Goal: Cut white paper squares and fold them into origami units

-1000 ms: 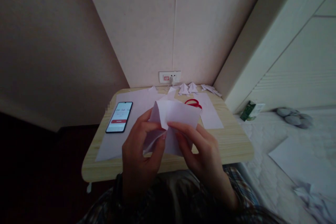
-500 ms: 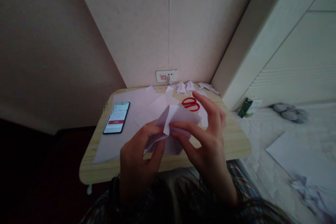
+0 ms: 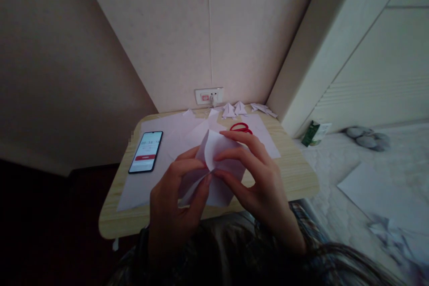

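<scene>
A sheet of white folded paper (image 3: 219, 190) is held up between both hands over the near edge of the small wooden table (image 3: 295, 178). My left hand (image 3: 177, 192) pinches its left side between thumb and fingers. On the right side, my right hand (image 3: 256, 174) grips it with thumb and index finger near the centre crease, its other fingers reaching over the top. A raised flap of the paper stands between the hands. Just behind them lie red-handled scissors (image 3: 240, 126), partly hidden by the right hand and the paper.
A lit phone (image 3: 145, 152) lies on white sheets (image 3: 137, 192) at the left. Folded paper pieces (image 3: 229, 111) line the back edge below a wall socket (image 3: 209, 95). To the right, a bed (image 3: 321, 174) holds a green-and-white box (image 3: 315, 134), grey slippers-like items (image 3: 367, 137) and more paper (image 3: 368, 187).
The right hand's raised index finger has come down onto the top of the paper. The central flap now stands more open and rounded. The view has shifted slightly.
</scene>
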Available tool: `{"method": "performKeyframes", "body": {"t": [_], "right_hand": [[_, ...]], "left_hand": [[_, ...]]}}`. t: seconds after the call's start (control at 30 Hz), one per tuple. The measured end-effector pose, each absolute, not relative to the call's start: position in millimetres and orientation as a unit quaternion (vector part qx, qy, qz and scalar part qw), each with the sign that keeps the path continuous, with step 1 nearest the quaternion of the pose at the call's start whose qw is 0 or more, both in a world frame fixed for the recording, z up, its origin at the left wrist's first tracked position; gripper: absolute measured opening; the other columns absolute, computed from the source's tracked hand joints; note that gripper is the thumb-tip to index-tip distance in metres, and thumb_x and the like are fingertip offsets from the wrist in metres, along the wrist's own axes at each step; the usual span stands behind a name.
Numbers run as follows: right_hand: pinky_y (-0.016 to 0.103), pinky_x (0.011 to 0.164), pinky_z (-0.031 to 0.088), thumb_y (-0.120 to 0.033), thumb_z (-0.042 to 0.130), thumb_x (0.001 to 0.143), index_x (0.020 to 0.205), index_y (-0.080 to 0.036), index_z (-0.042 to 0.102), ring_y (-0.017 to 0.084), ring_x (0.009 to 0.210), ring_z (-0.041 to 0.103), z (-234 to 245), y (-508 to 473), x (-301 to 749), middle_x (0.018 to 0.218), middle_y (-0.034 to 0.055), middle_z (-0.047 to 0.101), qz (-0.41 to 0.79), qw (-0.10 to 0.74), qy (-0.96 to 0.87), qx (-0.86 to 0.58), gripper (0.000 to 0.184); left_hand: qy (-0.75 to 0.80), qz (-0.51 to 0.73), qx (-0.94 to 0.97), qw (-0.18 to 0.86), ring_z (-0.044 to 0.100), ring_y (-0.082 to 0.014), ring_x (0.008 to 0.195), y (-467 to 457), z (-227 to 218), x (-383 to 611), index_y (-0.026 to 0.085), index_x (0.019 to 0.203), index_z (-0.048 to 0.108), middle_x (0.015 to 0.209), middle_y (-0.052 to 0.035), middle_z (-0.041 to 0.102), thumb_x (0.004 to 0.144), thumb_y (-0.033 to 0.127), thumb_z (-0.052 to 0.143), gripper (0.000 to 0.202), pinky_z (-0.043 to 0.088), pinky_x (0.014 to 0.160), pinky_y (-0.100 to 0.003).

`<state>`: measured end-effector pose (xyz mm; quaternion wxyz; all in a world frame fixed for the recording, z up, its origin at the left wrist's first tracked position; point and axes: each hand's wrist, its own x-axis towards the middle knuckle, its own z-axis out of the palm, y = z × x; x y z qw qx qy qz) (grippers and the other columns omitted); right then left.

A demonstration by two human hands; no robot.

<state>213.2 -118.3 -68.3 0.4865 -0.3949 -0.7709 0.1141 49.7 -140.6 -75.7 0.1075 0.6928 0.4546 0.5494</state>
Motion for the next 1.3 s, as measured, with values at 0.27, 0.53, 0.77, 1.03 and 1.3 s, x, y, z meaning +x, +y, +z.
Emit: {"method": "performKeyframes", "body": {"t": [0.27,0.53,0.77,1.03,1.3], "right_hand": [[0.046,0.104,0.048,-0.015,0.065,0.092,0.107,-0.026,0.064,0.025,0.121,0.061,-71,-119,212,0.130,0.0077,0.065,0.121,0.488,-0.777,-0.380,0.018],[0.047,0.101,0.051,-0.013,0.062,0.093,0.103,-0.025,0.065,0.025,0.117,0.062,-72,-120,209,0.126,0.0073,0.065,0.124,0.489,-0.780,-0.371,0.016],[0.046,0.096,0.053,-0.014,0.064,0.093,0.094,-0.025,0.065,0.024,0.111,0.063,-71,-121,207,0.117,0.0067,0.067,0.126,0.497,-0.769,-0.382,0.010],[0.046,0.095,0.053,-0.012,0.066,0.091,0.086,-0.024,0.068,0.025,0.109,0.065,-74,-120,210,0.112,0.0059,0.069,0.152,0.503,-0.747,-0.407,0.013],[0.048,0.096,0.049,-0.013,0.068,0.091,0.086,-0.026,0.068,0.024,0.100,0.067,-71,-121,210,0.103,0.0036,0.074,0.132,0.486,-0.767,-0.397,0.013]], "left_hand": [[0.435,0.537,0.712,0.123,0.071,-0.0179,0.110,-139,-75,47,0.027,0.104,0.066,0.120,0.0011,0.073,0.086,0.006,0.066,0.028,0.058,0.093,-0.031],[0.439,0.543,0.705,0.124,0.070,-0.0181,0.105,-139,-71,48,0.027,0.096,0.070,0.115,0.0016,0.072,0.086,0.009,0.069,0.020,0.058,0.089,-0.032],[0.447,0.535,0.699,0.161,0.071,-0.0203,0.104,-140,-72,44,0.029,0.102,0.068,0.115,0.0009,0.072,0.086,0.012,0.070,0.024,0.060,0.090,-0.034],[0.419,0.589,0.624,0.299,0.073,-0.0235,0.102,-144,-68,38,0.032,0.119,0.068,0.118,-0.0052,0.071,0.093,0.054,0.063,0.035,0.064,0.079,-0.033],[0.468,0.519,0.632,0.335,0.072,-0.0160,0.073,-130,-61,34,0.028,0.107,0.072,0.090,-0.0010,0.077,0.092,0.024,0.064,0.018,0.058,0.057,-0.023]]}}
